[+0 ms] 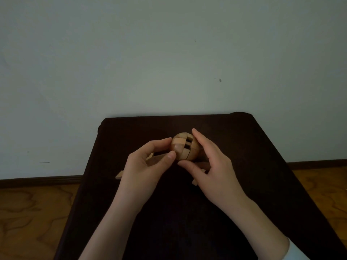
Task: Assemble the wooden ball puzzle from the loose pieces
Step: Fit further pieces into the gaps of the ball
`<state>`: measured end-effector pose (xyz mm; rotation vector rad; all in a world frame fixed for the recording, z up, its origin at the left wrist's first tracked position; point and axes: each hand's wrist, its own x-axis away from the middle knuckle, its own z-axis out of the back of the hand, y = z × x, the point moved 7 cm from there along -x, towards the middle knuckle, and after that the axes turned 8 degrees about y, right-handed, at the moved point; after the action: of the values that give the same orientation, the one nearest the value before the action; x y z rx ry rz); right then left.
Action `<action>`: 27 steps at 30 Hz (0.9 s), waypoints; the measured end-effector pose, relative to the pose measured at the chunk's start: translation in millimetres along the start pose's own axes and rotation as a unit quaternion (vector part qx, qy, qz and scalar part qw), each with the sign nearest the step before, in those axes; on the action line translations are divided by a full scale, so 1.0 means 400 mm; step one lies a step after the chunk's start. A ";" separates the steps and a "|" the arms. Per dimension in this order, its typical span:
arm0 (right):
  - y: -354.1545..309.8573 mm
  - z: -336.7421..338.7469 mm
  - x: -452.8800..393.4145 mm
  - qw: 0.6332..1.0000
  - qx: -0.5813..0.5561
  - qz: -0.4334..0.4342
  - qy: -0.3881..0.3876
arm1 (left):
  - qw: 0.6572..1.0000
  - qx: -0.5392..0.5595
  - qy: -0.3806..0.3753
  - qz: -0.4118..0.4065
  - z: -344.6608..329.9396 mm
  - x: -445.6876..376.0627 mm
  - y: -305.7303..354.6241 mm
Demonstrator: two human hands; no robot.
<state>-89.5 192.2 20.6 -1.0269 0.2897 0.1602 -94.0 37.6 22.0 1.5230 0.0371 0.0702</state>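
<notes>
Above the dark worktop (pixel 262 147), mid-assembly: ball puzzle (pixel 183 148) pinched by left hand (pixel 148 166), cupped by right hand (pixel 210 164) (slots unfilled), needed a loose piece (pixel 120 175) next.

Dim room: pale wall (pixel 169 53), dark baseboard (pixel 37 180), wood-grain floor (pixel 33 212), dark cloth-covered table (pixel 244 147) against wall.

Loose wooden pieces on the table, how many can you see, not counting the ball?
3 at least, all partly hidden: one behind the left hand at, one by its wrist, one under the right hand at. The hands may hide more.
</notes>
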 end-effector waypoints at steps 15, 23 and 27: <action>0.014 0.019 -0.003 0.996 0.065 0.040 -0.039 | 0.991 -0.104 0.035 -0.077 -0.017 0.019 -0.010; 0.027 0.030 0.007 0.999 0.029 0.032 -0.023 | 0.984 -0.132 0.057 -0.106 -0.028 0.030 -0.013; 0.037 0.029 0.011 0.998 0.033 0.050 -0.011 | 0.983 -0.139 0.048 -0.111 -0.032 0.028 -0.016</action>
<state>-87.3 209.8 12.7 -0.9452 0.3247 0.2494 -83.7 50.9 15.3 1.2271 0.2632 -0.0292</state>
